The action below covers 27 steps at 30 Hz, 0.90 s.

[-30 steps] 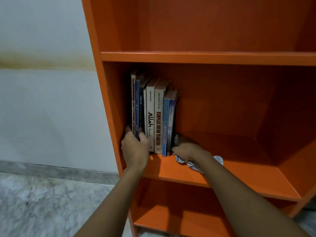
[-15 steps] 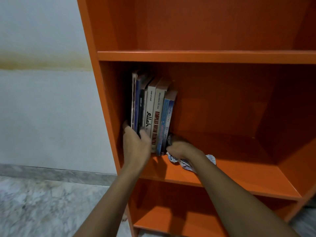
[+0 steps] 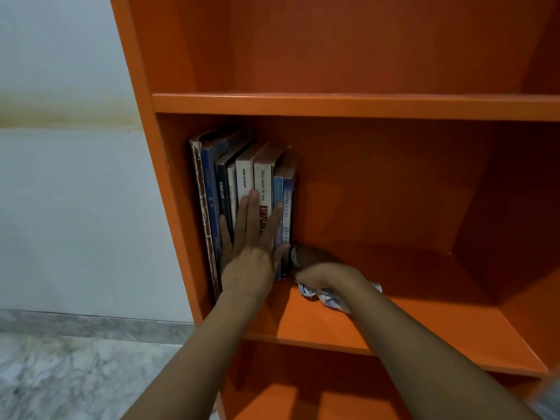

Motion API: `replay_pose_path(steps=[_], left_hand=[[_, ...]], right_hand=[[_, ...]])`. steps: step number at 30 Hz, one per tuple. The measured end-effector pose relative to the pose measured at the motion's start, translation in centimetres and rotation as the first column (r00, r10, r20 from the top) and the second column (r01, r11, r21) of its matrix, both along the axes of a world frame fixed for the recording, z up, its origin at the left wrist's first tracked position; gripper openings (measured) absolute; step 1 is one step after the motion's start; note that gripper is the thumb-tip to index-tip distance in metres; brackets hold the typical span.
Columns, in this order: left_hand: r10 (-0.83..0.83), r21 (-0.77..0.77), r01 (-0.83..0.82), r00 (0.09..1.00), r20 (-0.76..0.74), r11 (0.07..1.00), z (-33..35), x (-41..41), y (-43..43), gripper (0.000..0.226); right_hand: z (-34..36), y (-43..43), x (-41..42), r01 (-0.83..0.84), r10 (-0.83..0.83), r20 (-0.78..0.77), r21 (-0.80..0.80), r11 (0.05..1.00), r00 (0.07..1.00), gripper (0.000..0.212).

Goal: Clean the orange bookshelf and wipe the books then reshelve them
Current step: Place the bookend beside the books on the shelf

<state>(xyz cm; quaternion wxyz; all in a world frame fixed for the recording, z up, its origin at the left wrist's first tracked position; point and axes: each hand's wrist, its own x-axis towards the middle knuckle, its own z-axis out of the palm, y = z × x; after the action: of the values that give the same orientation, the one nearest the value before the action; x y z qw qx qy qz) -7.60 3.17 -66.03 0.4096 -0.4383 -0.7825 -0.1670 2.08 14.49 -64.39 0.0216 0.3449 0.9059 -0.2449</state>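
My left hand (image 3: 251, 262) lies flat, fingers spread, against the books (image 3: 242, 192) on the orange bookshelf (image 3: 394, 322); my right hand (image 3: 321, 274) clutches the cloth (image 3: 327, 298) beside them. If I ease off, the row may topple rightward.

A white book spine (image 3: 263, 189) carries bold vertical lettering starting "KOMPILAS", the rest hidden behind the left hand (image 3: 253, 253). Smaller author lines above it and on neighbouring spines are too blurred to read.
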Motion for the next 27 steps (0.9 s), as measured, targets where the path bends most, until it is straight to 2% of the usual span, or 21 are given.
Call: replay_pose_path(steps=[4, 6, 9, 11, 15, 19, 23, 27], left_hand=[[0.018, 0.048, -0.015, 0.998, -0.066, 0.999, -0.7, -1.1, 1.4, 0.08], [0.022, 0.038, -0.019, 0.997, -0.076, 0.999, -0.7, -1.0, 1.4, 0.079], [-0.027, 0.03, 0.028, 0.999, -0.043, 0.999, -0.4, -0.7, 1.0, 0.078], [-0.046, -0.016, 0.045, 0.999, -0.028, 0.999, -0.2, -0.8, 0.7, 0.084], [-0.037, -0.103, 0.036, 0.999, -0.015, 0.994, -0.8, -0.9, 0.3, 0.107], [-0.025, -0.139, 0.024, 1.0, -0.005, 0.99, -0.9, -1.2, 0.4, 0.115], [0.008, -0.19, 0.001, 0.999, 0.048, 0.982, -0.5, -1.1, 0.4, 0.118], [0.005, -0.26, 0.037, 0.987, 0.159, 0.965, 0.4, -0.5, 0.1, 0.11]], right_hand=[[0.8, 1.2, -0.6, -0.073, 0.07, 0.038, 0.092, 0.993, 0.997, 0.029], [0.3, 1.4, -0.3, -0.072, 0.071, 0.019, 0.059, 0.996, 0.997, 0.027], [-0.3, 2.2, 1.2, -0.06, 0.054, -0.07, -0.077, 0.995, 0.996, 0.049], [0.3, 3.2, 2.5, -0.088, 0.081, -0.088, -0.073, 0.993, 0.993, 0.055], [1.1, 3.7, 2.7, -0.043, 0.019, -0.162, -0.145, 0.988, 0.987, 0.041], [-0.6, 2.4, 0.4, 0.053, -0.066, -0.147, -0.09, 0.995, 0.987, 0.031], [-1.3, 1.0, 0.1, 0.104, -0.113, -0.201, -0.055, 0.993, 0.973, 0.036], [-0.1, 2.2, 2.3, 0.003, -0.02, -0.263, -0.066, 0.998, 0.965, 0.025]])
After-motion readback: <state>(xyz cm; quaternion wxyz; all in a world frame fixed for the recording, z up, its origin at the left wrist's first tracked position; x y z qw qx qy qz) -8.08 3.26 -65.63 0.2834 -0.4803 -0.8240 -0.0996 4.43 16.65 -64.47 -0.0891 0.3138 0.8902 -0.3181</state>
